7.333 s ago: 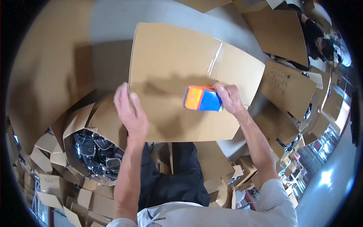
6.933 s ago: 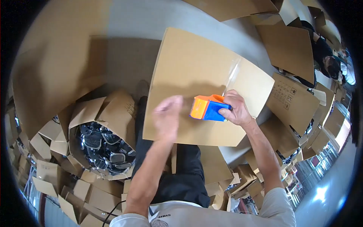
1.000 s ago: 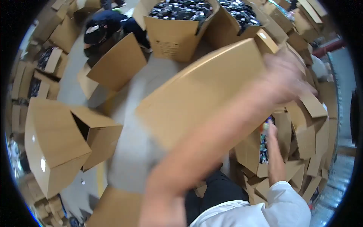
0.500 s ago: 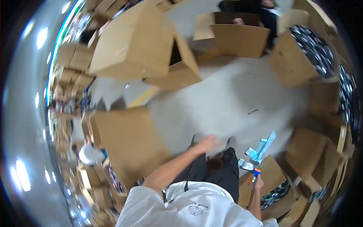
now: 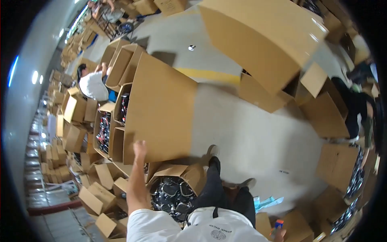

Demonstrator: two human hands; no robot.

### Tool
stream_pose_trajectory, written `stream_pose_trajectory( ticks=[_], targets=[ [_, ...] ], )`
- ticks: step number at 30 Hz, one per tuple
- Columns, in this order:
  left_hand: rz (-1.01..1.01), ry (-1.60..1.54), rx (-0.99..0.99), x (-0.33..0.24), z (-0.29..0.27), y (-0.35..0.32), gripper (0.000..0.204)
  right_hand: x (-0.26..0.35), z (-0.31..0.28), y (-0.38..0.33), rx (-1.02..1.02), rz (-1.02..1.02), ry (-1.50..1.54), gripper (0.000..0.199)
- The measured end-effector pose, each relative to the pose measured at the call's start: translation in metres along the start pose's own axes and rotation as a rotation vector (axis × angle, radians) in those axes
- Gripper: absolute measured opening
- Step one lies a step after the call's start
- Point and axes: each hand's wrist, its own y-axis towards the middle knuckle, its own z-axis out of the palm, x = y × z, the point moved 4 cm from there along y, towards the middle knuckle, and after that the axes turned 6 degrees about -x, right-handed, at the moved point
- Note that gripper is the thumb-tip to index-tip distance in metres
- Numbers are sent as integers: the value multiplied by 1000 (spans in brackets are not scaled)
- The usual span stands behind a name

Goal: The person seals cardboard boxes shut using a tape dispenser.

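Note:
My left hand [image 5: 140,149] is raised at the end of an outstretched arm, its fingers curled in with nothing seen in them. It overlaps the lower left part of a large cardboard box [image 5: 163,113] in view; I cannot tell if they touch. Below and to the right of that hand, an open carton [image 5: 193,177] holds many dark, shiny plastic-wrapped items [image 5: 171,197]. Low at the right, my right hand [image 5: 279,234] grips a small blue-and-orange handheld tool [image 5: 279,224]. Pale blue strips [image 5: 268,202] lie on the floor beyond that hand.
Another big carton [image 5: 262,40] stands at the far right. A person in a white top [image 5: 93,84] sits among open boxes at the left; a dark-clothed person [image 5: 350,105] is at the right. Filled cartons [image 5: 104,133] line the left. A small dark object [image 5: 284,172] lies on the floor.
My view has turned to the left, so the boxes and floor items appear farther right. My left arm now reaches up over the large box; my right hand still has the blue-and-orange tool.

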Motion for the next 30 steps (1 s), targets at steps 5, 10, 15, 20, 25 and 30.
stream_pose_trajectory(
  ticks=[5, 10, 15, 20, 25, 30],
  targets=[
    [-106, 166, -73, 79, -34, 129, 52, 141, 47, -132, 99, 41, -94, 22],
    [-256, 0, -11, 75, 12, 194, 58, 236, 79, -141, -71, 65, -467, 25],
    [-25, -139, 113, -12, 22, 104, 29, 369, 176, -129, 134, -179, -549, 29],
    [-19, -143, 279, -113, 22, 6, 21, 481, 279, -183, 503, -91, 83, 35],
    [139, -114, 392, -109, -67, -39, 25, 551, 256, -229, 634, -190, 285, 27],
    [357, 36, 463, -154, -150, -93, 26, 552, 193, -189, 794, -343, 543, 13]
  ],
)
